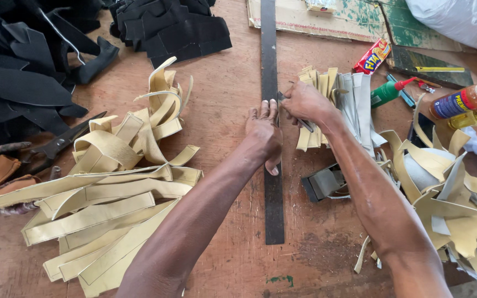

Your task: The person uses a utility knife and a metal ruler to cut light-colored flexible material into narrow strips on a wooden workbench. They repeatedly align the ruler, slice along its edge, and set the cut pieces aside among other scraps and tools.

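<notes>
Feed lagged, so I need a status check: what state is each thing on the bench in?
Left hand: flat, pressing the ruler.
Right hand: gripping a thin tool.
Long dark ruler: flat on the table.
Scissors: lying unused.
Tan strips: cut, piled loosely.
Green glue bottle: lying sideways.

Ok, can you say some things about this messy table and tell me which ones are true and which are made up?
1. The left hand presses flat on the long dark ruler. True.
2. The right hand is empty. False: it holds a thin blade-like tool beside the ruler.
3. The tan strips are stacked on the person's left. True.
4. The scissors are in a hand. False: they lie on the table, far left.
5. The black pieces lie by the right hand. False: they are at the upper left.
</notes>
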The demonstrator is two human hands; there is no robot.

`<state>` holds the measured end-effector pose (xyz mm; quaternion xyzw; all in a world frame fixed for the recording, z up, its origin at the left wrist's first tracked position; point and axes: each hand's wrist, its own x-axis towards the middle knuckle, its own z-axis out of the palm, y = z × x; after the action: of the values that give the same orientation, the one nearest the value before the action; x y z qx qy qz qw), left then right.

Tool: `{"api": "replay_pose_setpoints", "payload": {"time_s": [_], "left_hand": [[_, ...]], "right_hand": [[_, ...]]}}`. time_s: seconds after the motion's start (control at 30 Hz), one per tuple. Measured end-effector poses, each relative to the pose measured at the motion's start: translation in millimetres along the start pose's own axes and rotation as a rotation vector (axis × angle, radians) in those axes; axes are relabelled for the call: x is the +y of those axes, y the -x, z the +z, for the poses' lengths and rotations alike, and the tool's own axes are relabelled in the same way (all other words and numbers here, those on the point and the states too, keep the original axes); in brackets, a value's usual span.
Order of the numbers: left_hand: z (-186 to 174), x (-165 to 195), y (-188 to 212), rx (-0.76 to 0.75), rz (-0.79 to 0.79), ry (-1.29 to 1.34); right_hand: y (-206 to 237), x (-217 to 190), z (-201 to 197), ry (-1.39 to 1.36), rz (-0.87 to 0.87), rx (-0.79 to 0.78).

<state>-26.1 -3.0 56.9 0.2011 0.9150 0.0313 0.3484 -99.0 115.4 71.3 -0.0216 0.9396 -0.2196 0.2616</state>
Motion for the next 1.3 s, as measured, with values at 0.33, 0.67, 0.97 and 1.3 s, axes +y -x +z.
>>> {"api": "replay_pose_setpoints", "payload": {"time_s": [0.33,0.67,0.97,1.3], "left_hand": [[0,-2,1,0.018,0.003,-0.02],[-1,8,-6,0.001,-0.044,-0.08],[2,4,-6,0.021,-0.021,-0.018],[3,0,-6,0.041,-0.01,0.022]], "right_hand": [[68,-11,15,0.1,0.086,-0.093],[154,-1,51,0.111,0.114,-0.142],[208,25,86,0.163,-0.054,-0.022],[88,13,21,-0.019,0.02,0.092]]}}
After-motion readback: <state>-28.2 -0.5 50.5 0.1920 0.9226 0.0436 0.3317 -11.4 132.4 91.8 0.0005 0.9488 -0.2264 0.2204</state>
